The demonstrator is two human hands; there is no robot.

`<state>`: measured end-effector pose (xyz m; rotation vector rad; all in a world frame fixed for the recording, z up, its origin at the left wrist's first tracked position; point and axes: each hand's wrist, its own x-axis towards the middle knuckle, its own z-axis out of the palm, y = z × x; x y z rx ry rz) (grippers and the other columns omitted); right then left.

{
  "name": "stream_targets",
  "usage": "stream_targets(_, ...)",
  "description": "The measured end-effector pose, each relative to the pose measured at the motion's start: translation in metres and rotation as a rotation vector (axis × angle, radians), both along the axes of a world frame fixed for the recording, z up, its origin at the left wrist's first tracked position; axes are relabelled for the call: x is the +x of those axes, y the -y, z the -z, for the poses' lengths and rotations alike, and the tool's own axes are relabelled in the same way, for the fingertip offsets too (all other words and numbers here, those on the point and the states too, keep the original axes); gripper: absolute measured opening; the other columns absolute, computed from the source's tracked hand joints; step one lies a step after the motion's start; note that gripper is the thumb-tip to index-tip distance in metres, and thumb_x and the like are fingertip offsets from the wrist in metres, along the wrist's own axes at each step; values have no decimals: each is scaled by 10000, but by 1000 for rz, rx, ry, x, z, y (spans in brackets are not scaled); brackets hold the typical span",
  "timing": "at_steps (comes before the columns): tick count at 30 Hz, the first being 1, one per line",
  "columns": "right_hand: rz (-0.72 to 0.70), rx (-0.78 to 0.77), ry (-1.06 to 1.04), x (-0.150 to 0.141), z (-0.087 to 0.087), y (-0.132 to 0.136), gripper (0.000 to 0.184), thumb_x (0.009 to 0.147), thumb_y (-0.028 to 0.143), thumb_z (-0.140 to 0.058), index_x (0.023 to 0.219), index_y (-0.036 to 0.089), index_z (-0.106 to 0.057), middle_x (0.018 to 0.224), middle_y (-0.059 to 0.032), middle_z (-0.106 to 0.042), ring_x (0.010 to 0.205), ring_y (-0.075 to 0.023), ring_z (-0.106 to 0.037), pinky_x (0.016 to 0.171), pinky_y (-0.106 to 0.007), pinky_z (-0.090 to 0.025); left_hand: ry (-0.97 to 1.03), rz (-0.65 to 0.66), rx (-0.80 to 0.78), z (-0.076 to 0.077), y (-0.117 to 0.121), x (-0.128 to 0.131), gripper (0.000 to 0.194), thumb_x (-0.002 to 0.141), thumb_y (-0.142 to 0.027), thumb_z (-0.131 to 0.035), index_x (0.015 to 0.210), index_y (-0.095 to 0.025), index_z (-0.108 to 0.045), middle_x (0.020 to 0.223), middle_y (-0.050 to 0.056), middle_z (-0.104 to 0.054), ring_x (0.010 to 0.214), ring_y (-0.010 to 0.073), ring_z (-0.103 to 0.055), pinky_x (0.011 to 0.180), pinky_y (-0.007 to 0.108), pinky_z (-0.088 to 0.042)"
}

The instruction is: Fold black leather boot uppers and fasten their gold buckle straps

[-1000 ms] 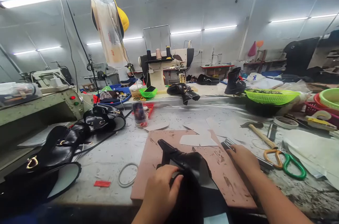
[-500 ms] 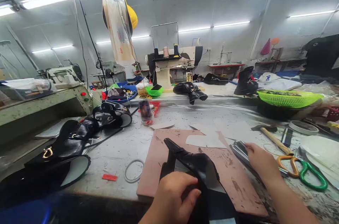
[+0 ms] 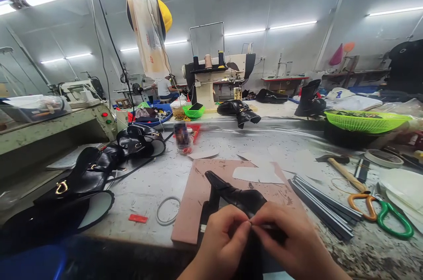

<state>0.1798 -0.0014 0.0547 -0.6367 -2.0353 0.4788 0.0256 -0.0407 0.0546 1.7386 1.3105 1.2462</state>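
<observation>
A black leather boot upper (image 3: 235,196) lies on a pink cutting board (image 3: 198,192) at the near edge of the bench. Both my hands meet over its near end. My left hand (image 3: 223,240) and my right hand (image 3: 291,244) pinch a thin black strip (image 3: 267,227) between their fingertips, right above the leather. A stack of the same dark strips (image 3: 325,207) lies to the right of the board. The near part of the boot upper is hidden under my hands.
Black boot uppers (image 3: 89,174) are piled at the left. A hammer (image 3: 343,169) and orange-and-green scissors (image 3: 380,209) lie at the right, green baskets (image 3: 366,121) behind them. White paper patterns (image 3: 257,175), a rubber ring (image 3: 168,210) and a sewing machine (image 3: 214,79) are farther off.
My right hand left the stack of strips at the right and came to the middle with one strip. My left hand shifted from gripping the leather to pinching the strip.
</observation>
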Motion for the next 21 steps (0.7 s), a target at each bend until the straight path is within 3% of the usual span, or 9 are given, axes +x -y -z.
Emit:
stream_targets(4,52,67,39,0,1,-4,92,790,136,-520,750,205,-566,684,1,-592,620,-127,-558,558,-231,-434,-76,26,25,-2,3,-1,156,813,-185,-444,791,-154,-595,735,44,-607,675,147,-549,613,229,-407)
stream_targets(9,225,350,104,-6,-9,4,160,786,92,-491,707,180,-599,674,-18,-611,640,-158,-541,634,-298,-386,-214,29,114,0,3,2,141,804,-124,-453,816,-161,-588,768,44,-627,693,143,-567,630,225,-416)
stream_targets(14,332,466,113,-14,-11,12,187,781,74,-485,666,161,-603,620,-26,-619,591,-157,-551,618,-308,-378,-128,-68,81,5,4,4,136,780,-125,-482,764,-161,-613,728,43,-653,660,139,-586,612,213,-431)
stream_targets(18,235,290,-75,-8,-4,9,160,722,57,-539,689,196,-612,642,0,-635,599,-142,-580,613,-277,-432,80,-54,-50,4,8,6,94,764,-177,-532,736,-166,-620,691,29,-642,631,127,-568,582,200,-428)
stream_targets(21,144,-136,-275,3,0,7,127,731,135,-549,674,228,-614,761,-13,-666,689,-164,-623,615,-261,-487,399,-10,-270,2,7,7,89,724,-250,-595,708,-163,-580,661,16,-625,616,122,-584,567,195,-444)
